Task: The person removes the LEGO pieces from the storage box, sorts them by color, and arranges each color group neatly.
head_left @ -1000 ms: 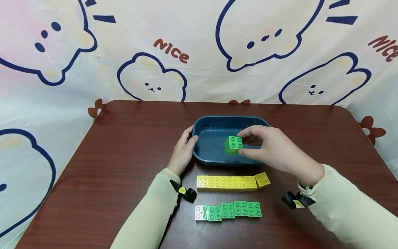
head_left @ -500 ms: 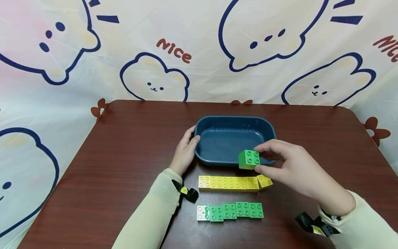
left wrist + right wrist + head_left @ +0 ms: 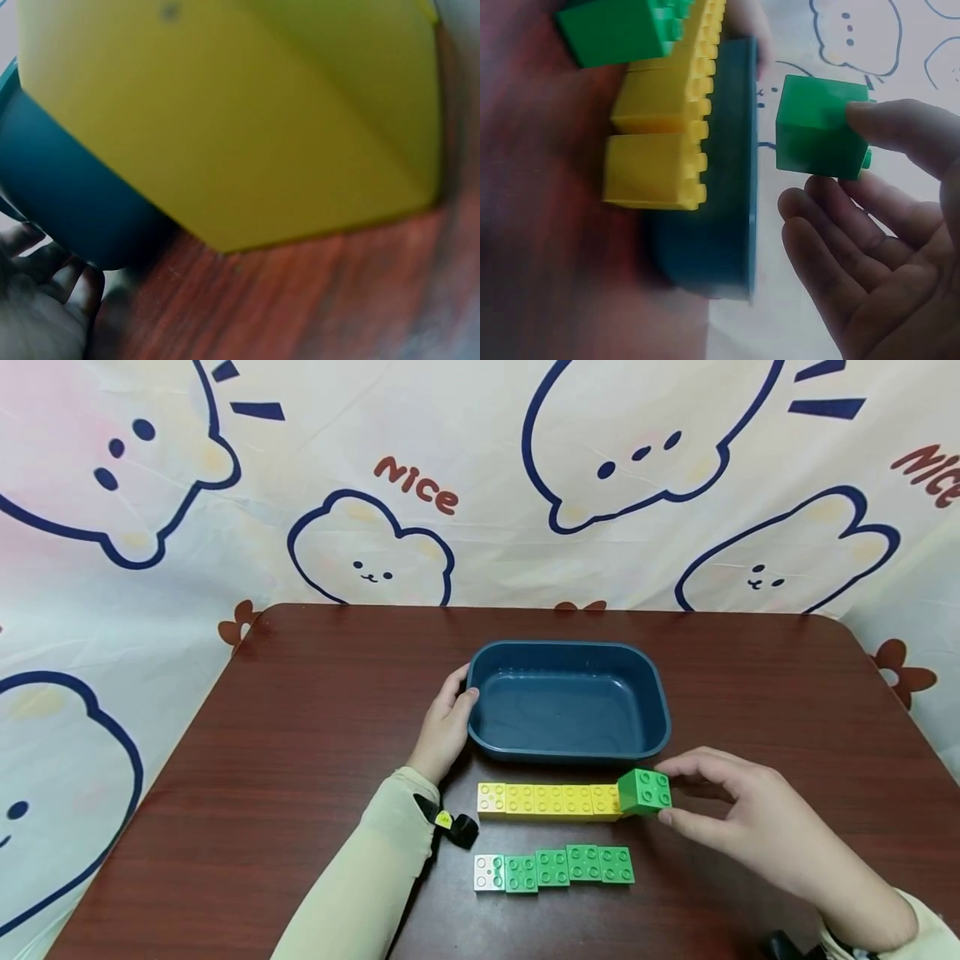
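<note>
My right hand pinches a green building block between thumb and fingertips. In the head view that block overlaps the right end of the yellow block row; the right wrist view shows the held green block raised above the table. At the left end of the blue tray, my left hand grips the wall, thumb at the rim and fingers along the outside. Nothing lies in the tray. The left wrist view has the hand beside the tray, with a yellow block filling much of the picture.
Nearer me than the yellow blocks lies a slightly uneven row of green blocks. The brown table extends on both sides, and a printed cloth hangs behind its far edge.
My right hand has carried the green block from over the tray toward me and to the right, to the yellow row's right end. The left hand stays on the tray.
</note>
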The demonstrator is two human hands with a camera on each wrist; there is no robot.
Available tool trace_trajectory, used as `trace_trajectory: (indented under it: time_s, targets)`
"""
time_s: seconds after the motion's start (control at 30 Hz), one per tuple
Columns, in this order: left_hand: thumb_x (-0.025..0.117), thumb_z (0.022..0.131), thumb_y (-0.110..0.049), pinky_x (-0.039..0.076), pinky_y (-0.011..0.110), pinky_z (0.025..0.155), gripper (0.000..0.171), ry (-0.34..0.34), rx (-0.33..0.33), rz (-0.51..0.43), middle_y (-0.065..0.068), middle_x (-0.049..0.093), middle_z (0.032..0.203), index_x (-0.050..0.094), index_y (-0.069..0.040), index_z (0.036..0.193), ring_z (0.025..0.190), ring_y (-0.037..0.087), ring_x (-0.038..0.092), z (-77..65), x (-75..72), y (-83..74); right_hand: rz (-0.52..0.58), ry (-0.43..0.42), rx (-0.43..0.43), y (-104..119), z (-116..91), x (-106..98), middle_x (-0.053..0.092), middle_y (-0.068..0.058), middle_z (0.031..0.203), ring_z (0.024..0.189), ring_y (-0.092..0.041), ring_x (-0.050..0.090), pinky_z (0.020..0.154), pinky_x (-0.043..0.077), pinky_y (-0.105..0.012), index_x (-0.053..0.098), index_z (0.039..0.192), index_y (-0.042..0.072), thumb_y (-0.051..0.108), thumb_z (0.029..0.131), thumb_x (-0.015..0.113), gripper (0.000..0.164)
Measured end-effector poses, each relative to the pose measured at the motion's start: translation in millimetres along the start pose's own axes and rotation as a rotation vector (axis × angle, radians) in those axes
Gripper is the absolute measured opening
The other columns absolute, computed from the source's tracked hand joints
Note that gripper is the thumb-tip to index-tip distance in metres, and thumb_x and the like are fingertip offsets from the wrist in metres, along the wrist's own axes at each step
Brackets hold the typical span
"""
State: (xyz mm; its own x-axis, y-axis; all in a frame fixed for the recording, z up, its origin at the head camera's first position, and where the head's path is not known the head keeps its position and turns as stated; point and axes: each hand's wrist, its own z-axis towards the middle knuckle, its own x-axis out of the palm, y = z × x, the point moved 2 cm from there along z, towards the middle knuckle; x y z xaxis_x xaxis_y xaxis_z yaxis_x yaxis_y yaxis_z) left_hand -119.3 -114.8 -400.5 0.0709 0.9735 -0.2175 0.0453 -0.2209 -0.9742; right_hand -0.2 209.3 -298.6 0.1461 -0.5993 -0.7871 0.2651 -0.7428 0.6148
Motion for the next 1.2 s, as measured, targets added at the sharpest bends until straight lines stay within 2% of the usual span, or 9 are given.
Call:
trace_trajectory:
  time_s: [0.17,0.3,0.5,0.7,0.83,1.0,1.1,1.2]
  targets:
    - [0.043,0.107,-0.033,0.031,0.048,0.115,0.044,0.0,-0.002,0.003,-0.009,0.042,0.153,0.042,-0.029,0.151,0.141,0.013,0.036,0.5,-2.1,1.8,-0.041,0.044,0.053,-10.9,-8.9,7.1,0.067,0.015,0.111,0.099,-0.009,0.065,0.079,0.055,-0.026,0.07,0.112,0.03,0.03,0.078,0.088,0.039]
    - [0.042,0.107,-0.035,0.03,0.048,0.115,0.044,-0.003,-0.018,0.003,-0.01,0.041,0.153,0.042,-0.031,0.151,0.141,0.013,0.036,0.3,-3.9,3.1,-0.044,0.064,0.061,-19.6,-15.9,14.7,0.065,0.017,0.11,0.099,-0.008,0.064,0.079,0.056,-0.028,0.069,0.112,0.031,0.027,0.077,0.089,0.04]
    - [0.041,0.107,-0.035,0.03,0.049,0.116,0.044,-0.009,-0.023,-0.01,-0.012,0.041,0.153,0.042,-0.032,0.151,0.141,0.012,0.035,-0.3,-4.2,4.2,-0.023,0.108,0.06,-29.5,-25.1,27.5,0.064,0.02,0.107,0.096,-0.006,0.064,0.078,0.056,-0.027,0.068,0.11,0.032,0.029,0.077,0.089,0.039]
    - [0.042,0.108,-0.034,0.03,0.048,0.115,0.043,-0.002,-0.009,-0.031,-0.011,0.041,0.153,0.042,-0.032,0.15,0.141,0.011,0.035,1.0,-2.2,4.2,0.025,0.19,0.1,-40.5,-32.3,36.3,0.064,0.017,0.107,0.095,-0.004,0.063,0.075,0.055,-0.024,0.067,0.111,0.029,0.034,0.08,0.085,0.036]
    - [0.041,0.108,-0.035,0.03,0.049,0.116,0.043,-0.013,-0.011,-0.023,-0.012,0.041,0.153,0.042,-0.032,0.151,0.141,0.012,0.035,1.1,-3.4,2.9,0.074,0.181,0.047,-41.9,-36.2,44.3,0.064,0.017,0.107,0.094,-0.001,0.063,0.074,0.055,-0.023,0.067,0.11,0.029,0.033,0.082,0.084,0.034]
    - [0.041,0.108,-0.033,0.029,0.049,0.116,0.044,-0.015,-0.011,-0.03,-0.011,0.04,0.154,0.042,-0.031,0.151,0.142,0.012,0.035,1.0,-4.9,3.4,0.109,0.109,-0.064,-38.9,-38.3,54.8,0.065,0.017,0.104,0.092,0.0,0.063,0.073,0.055,-0.022,0.067,0.109,0.029,0.023,0.08,0.086,0.035]
    - [0.041,0.108,-0.032,0.029,0.048,0.116,0.044,-0.017,-0.004,-0.037,-0.01,0.041,0.154,0.042,-0.029,0.152,0.142,0.012,0.035,1.2,-4.4,3.9,0.105,0.082,-0.091,-38.9,-38.2,58.1,0.065,0.017,0.104,0.092,0.0,0.063,0.073,0.055,-0.022,0.067,0.109,0.028,0.019,0.079,0.087,0.038]
    - [0.041,0.108,-0.032,0.029,0.048,0.116,0.044,-0.021,-0.004,-0.035,-0.01,0.041,0.154,0.042,-0.028,0.152,0.142,0.012,0.034,2.0,-4.3,4.9,0.116,0.086,-0.078,-40.0,-37.6,60.1,0.065,0.015,0.105,0.092,0.0,0.063,0.073,0.055,-0.022,0.067,0.109,0.027,0.02,0.079,0.087,0.038]
